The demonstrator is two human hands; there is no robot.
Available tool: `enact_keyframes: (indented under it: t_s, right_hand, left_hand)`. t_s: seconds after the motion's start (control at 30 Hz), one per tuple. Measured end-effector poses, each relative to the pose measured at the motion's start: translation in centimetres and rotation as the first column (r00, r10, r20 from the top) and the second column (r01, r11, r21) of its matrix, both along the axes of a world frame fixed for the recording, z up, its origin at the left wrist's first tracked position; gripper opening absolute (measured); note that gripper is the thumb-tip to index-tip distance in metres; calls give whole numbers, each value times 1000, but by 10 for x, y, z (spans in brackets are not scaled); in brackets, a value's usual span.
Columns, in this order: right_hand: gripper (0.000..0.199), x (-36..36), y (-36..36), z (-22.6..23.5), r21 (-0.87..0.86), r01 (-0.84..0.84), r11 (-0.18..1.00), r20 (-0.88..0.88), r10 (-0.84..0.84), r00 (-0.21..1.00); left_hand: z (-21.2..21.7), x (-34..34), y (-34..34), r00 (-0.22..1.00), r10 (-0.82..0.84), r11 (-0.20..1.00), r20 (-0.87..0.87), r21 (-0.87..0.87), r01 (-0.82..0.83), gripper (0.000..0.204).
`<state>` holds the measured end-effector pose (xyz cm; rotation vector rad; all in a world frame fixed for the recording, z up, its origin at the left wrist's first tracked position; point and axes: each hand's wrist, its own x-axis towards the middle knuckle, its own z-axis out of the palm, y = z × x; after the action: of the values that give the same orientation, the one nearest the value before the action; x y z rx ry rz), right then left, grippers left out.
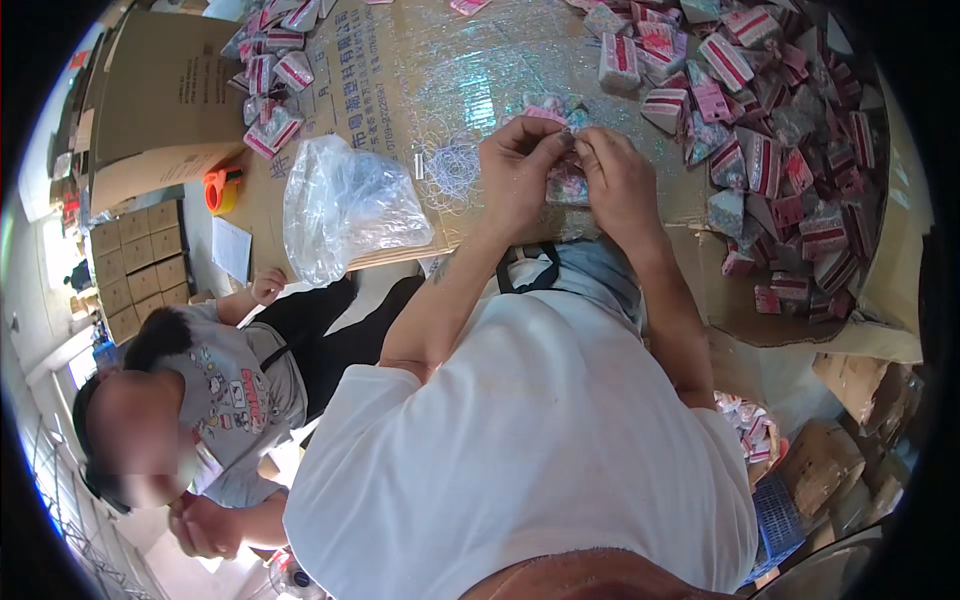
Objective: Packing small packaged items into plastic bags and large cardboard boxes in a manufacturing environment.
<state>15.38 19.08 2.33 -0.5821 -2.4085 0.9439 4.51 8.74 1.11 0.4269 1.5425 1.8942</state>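
My left hand (520, 172) and my right hand (620, 182) meet over the cardboard-topped table, thumbs and fingertips pinched together. What the fingertips pinch is too small to make out. Between and beneath the hands shows a small pink and pale-blue glittery piece (568, 188), partly covered by the fingers. Just beyond the fingertips lies another pink bit (548, 104). Left of my left hand, a loose tangle of thin white string (447, 168) rests on the cardboard (390, 60).
A clear plastic bag (350, 215) lies on the table's near left. Many pink-and-white wedge-shaped packets (745, 160) fill the right side, with a smaller pile (275, 75) at far left. Orange tape dispenser (222, 190) sits near a cardboard box (165, 95). A person (235, 390) sits at left.
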Motion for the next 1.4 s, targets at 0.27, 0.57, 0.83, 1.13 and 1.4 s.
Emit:
enact_keyframes:
  t_s: [0.27,0.57,0.83,1.13,1.4]
  right_hand:
    - [18,-1,-6,1,-80,-4,997,47,8,999]
    - [28,0,-3,-14,-109,-62,992,80,71,994]
    - [34,-2,12,-21,268,-109,957,225,48,973]
    - [46,-14,40,-50,109,-116,987,110,104,989]
    - [26,-19,14,17,-124,-105,987,-66,97,993]
  left_hand:
    - [0,-2,-3,993,113,993,-39,15,-113,7]
    - [-5,-10,-20,508,-65,978,-859,-157,-140,8]
    - [0,-14,-19,643,-125,973,-755,-221,-70,11]
    - [25,-44,-10,889,-437,885,138,-109,452,22]
    - [8,-43,-14,828,-283,959,484,124,255,18]
